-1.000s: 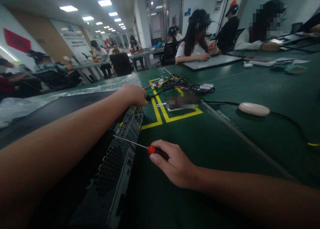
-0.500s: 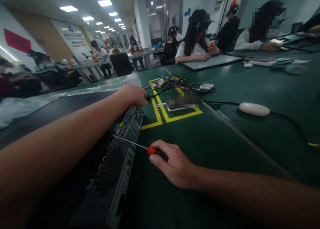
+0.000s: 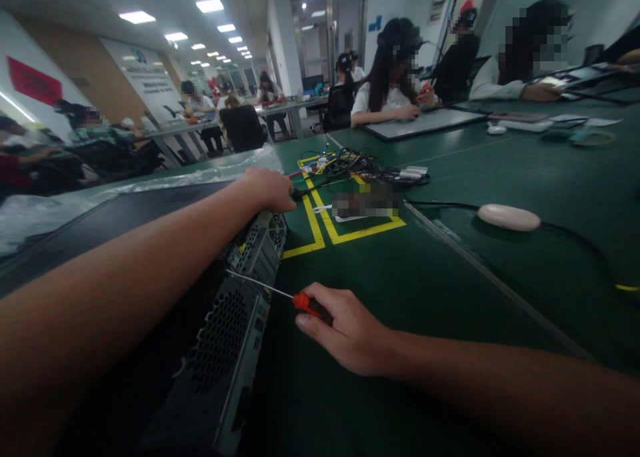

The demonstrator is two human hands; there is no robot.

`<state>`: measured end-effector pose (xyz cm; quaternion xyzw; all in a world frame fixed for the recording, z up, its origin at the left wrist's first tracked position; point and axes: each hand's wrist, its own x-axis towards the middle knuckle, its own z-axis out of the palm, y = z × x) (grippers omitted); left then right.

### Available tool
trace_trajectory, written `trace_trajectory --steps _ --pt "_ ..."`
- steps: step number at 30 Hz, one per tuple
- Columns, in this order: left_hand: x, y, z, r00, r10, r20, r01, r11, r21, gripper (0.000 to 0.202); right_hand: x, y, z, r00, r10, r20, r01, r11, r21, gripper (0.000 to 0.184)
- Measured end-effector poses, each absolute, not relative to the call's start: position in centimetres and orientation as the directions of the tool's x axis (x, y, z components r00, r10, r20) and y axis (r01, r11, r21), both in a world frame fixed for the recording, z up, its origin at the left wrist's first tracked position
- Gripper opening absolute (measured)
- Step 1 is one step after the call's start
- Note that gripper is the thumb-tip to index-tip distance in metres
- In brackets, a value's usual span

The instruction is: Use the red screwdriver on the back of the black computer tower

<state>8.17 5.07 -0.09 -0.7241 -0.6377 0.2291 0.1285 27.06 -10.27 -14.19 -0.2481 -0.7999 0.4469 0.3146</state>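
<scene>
A desktop computer case (image 3: 235, 317) lies on its side on the green table (image 3: 450, 277), its perforated metal rear panel facing me. My left hand (image 3: 267, 187) rests curled over the case's far top corner, fingers wrapped on the edge. My right hand (image 3: 345, 330) grips a screwdriver (image 3: 300, 302) with a red and black handle. Its thin shaft points left, the tip touching the rear panel near a port block.
A tangle of cables (image 3: 350, 167) lies inside yellow tape lines (image 3: 320, 227) beyond the case. A white oval device (image 3: 507, 217) on a black cord sits to the right. Clear plastic wrap (image 3: 150, 180) lies at the left. Several people work at the far tables.
My right hand with the screwdriver has shifted very slightly down and left. My left hand has stayed on the case.
</scene>
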Motion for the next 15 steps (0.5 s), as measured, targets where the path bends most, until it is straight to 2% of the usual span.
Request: trace_trajectory --steps 11,15 --pt "8.29 4.96 0.01 0.075 0.983 -0.167 0.865 -0.148 -0.48 0.064 27.09 -10.43 -14.04 -0.656 0.689 0.308 0.089 0.476 -0.875 0.012" --pt "8.27 4.98 0.01 0.069 0.984 -0.167 0.872 -0.141 -0.468 0.065 27.01 -10.72 -14.3 -0.601 0.733 0.317 0.091 0.457 -0.885 0.019"
